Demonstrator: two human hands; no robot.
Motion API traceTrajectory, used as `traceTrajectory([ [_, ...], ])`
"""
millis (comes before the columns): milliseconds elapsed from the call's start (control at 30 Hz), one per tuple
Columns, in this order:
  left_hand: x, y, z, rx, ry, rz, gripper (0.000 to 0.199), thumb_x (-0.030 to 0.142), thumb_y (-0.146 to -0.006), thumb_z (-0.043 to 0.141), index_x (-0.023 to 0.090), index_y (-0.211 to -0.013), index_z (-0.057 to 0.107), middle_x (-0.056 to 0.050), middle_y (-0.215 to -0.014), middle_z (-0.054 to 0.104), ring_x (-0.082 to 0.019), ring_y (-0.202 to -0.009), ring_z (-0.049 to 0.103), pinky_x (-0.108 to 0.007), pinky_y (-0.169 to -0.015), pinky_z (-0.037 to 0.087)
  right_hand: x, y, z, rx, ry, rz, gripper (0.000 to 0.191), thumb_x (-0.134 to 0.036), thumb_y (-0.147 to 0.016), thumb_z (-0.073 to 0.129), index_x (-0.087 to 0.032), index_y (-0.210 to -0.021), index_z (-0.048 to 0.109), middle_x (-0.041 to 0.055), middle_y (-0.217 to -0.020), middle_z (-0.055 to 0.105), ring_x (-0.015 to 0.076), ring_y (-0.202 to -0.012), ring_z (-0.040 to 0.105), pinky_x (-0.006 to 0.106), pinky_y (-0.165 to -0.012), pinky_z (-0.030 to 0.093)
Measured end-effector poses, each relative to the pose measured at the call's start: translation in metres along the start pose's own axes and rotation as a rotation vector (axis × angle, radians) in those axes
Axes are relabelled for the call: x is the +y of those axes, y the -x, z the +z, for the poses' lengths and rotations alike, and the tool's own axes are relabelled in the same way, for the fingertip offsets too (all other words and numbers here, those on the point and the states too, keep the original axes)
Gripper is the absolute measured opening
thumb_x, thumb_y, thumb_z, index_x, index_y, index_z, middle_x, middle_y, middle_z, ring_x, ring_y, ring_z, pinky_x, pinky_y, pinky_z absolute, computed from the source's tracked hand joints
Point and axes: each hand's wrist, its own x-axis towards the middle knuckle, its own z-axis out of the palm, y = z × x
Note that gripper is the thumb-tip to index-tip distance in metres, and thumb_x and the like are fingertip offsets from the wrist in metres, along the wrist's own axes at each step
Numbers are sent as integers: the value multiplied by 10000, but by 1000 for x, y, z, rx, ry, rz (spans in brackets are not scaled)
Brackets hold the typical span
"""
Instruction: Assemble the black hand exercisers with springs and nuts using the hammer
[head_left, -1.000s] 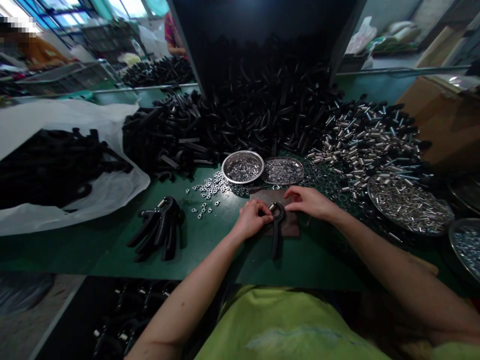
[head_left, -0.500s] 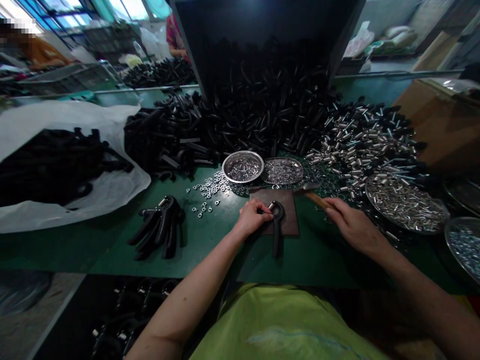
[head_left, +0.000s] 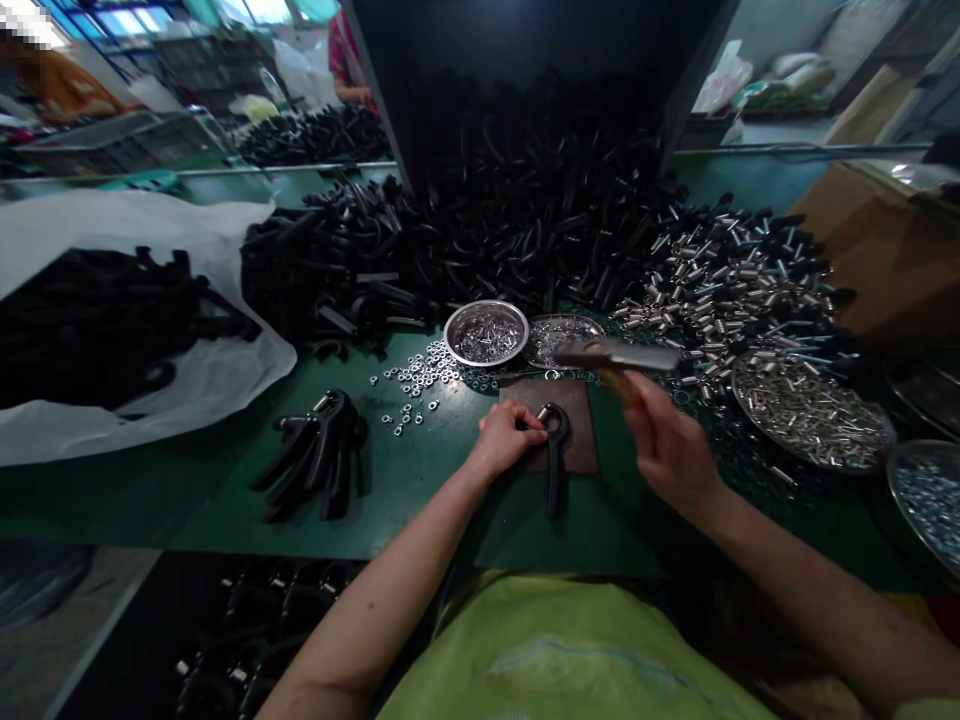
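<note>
Green table (head_left: 202,500): a right hand (head_left: 671,440) grips a hammer (head_left: 619,355), a left hand (head_left: 506,435) steadies a black clamp (head_left: 555,470).
A broad pile (head_left: 525,230) of black parts fills the table's back. The right hand is wrapped round the hammer's wooden handle, its metal head above the table, apart from the clamp. The left hand's thumb and fingers pinch the clamp's upper end. A brown mat (head_left: 581,430) lies under the clamp, whose leg overhangs the near edge. Beyond sits a metal bowl (head_left: 487,363); nuts (head_left: 429,372) scatter left of it.
</note>
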Motion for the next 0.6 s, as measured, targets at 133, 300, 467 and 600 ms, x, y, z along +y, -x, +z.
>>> traceTrajectory([
  [133, -1, 2, 1, 17, 5, 48, 67, 258, -668, 709, 215, -695, 665, 2, -905, 623, -207, -978, 515, -351, -884, 377, 12, 6, 22, -322, 107, 77, 378, -290, -940, 342, -235, -1299, 449, 73, -1074, 689, 238, -875, 675, 338, -712, 504],
  [300, -7, 10, 2, 91, -81, 184, 114, 315, -717, 691, 231, -782, 650, -2, -863, 608, -204, -927, 519, -363, -864, 389, 15, 10, 27, -320, 69, 107, 391, -302, -946, 337, -255, -1322, 430, 57, -1157, 660, 235, -952, 657, 342, -775, 495],
  [467, -11, 29, 3, 164, -166, 304, 281, 304, -693, 728, 232, -933, 601, -34, -1044, 586, -227, -1037, 498, -377, -901, 410, 10, 13, 15, -253, -26, 91, 374, -270, -937, 347, -241, -1290, 465, 52, -1178, 650, 222, -963, 657, 347, -801, 512],
  [600, -13, 54, 7, 369, -279, 302, 479, 351, -695, 724, 191, -1096, 516, -117, -1285, 433, -271, -1167, 421, -403, -958, 399, -7, 22, -10, -115, -118, 17, 390, -258, -931, 371, -261, -1315, 439, 44, -1214, 629, 201, -1008, 642, 337, -837, 518],
])
